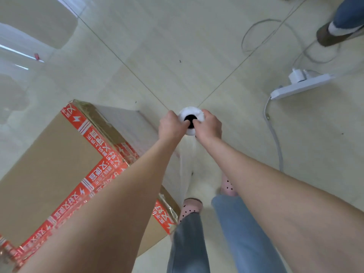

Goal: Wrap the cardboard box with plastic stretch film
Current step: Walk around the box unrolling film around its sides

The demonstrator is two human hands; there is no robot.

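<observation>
The cardboard box sits on the floor at my lower left. Just past its corner I hold the stretch film roll upright, left grip and right grip both curled round its top end. Mid-wrap, I judge; next, carry it round the box, film taut.

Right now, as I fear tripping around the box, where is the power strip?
The power strip lies on the floor at the head view's upper right, to the right of the stretch film roll and right hand.

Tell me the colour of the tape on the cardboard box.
Red tape with white lettering; head view.
</observation>
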